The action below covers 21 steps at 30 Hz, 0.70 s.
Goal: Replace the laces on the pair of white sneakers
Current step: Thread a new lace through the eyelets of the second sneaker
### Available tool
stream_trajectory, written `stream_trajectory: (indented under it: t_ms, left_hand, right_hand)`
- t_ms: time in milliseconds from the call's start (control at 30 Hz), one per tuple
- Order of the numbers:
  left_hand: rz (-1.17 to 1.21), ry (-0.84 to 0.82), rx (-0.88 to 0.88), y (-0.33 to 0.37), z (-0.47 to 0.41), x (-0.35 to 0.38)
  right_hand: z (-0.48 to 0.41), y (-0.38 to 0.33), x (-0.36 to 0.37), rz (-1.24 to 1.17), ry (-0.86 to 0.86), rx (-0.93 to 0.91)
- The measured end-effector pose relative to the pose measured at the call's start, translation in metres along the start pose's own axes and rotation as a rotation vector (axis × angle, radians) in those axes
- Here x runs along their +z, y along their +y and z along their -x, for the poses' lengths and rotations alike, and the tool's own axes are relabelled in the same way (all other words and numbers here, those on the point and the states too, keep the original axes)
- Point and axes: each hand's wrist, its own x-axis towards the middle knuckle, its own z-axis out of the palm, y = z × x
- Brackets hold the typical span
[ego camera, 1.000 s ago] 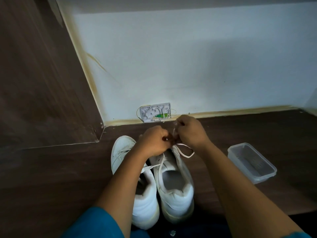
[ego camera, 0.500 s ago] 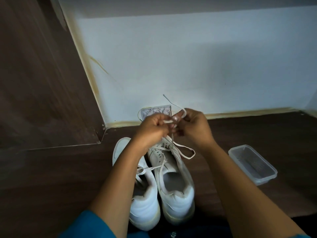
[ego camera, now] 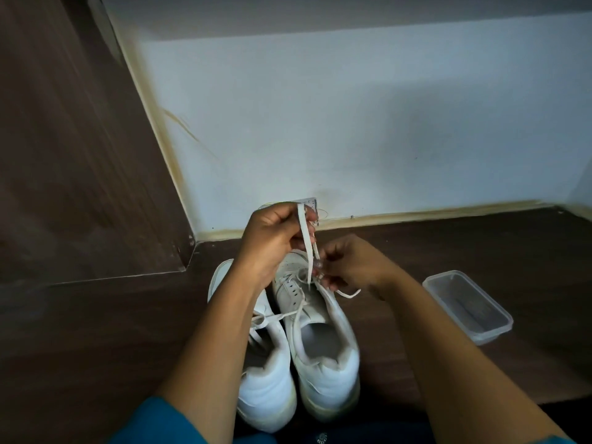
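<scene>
White lace [ego camera: 307, 248] looks limp and light; left hand [ego camera: 272, 238] and right hand [ego camera: 349, 267] fingers pinch it, best near its tip.

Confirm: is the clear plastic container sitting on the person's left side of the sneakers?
No, the clear plastic container sits on the wooden floor to the right of the sneakers.

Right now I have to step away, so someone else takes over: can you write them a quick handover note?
Left hand: raised, gripping the white lace taut.
Right hand: lower, pinching the lace at the right sneaker near its toe-end eyelets.
Left sneaker sits beside it, lace loose. Clear plastic container at right.
Done: cannot tell.
Left: finish lacing both.
</scene>
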Motion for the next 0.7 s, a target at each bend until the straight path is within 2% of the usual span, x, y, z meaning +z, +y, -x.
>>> stream_trajectory:
  t_ms: [67, 167, 267, 433, 500, 600, 633, 700]
  left_hand:
    - [-0.093, -0.010, -0.028, -0.001, 0.000, -0.002]
    - [-0.486, -0.106, -0.159, -0.013, -0.001, -0.008]
    - [-0.708, -0.319, -0.238, -0.027, 0.000, -0.009]
    - [-0.580, -0.202, -0.237, -0.029, -0.002, -0.002]
    - [-0.501, -0.174, -0.227, -0.026, -0.001, -0.002]
    - [-0.413, -0.215, -0.224, -0.021, 0.001, -0.002]
    - [-0.374, -0.240, -0.222, -0.018, 0.002, -0.003]
    - [-0.329, -0.258, -0.210, -0.013, 0.002, -0.003]
  right_hand:
    - [-0.005, -0.003, 0.003, -0.102, 0.199, -0.068]
    - [-0.009, -0.013, 0.000, -0.328, 0.430, -0.230]
    - [-0.007, -0.015, 0.003, -0.321, 0.421, -0.296]
    - [-0.007, -0.012, 0.002, -0.276, 0.404, -0.204]
    - [-0.011, -0.002, -0.004, -0.107, 0.414, -0.108]
    - [-0.013, 0.014, -0.003, 0.649, 0.278, -0.005]
    - [-0.014, 0.018, 0.000, 0.765, 0.208, -0.027]
    - [-0.017, 0.027, 0.007, 0.752, 0.089, -0.126]
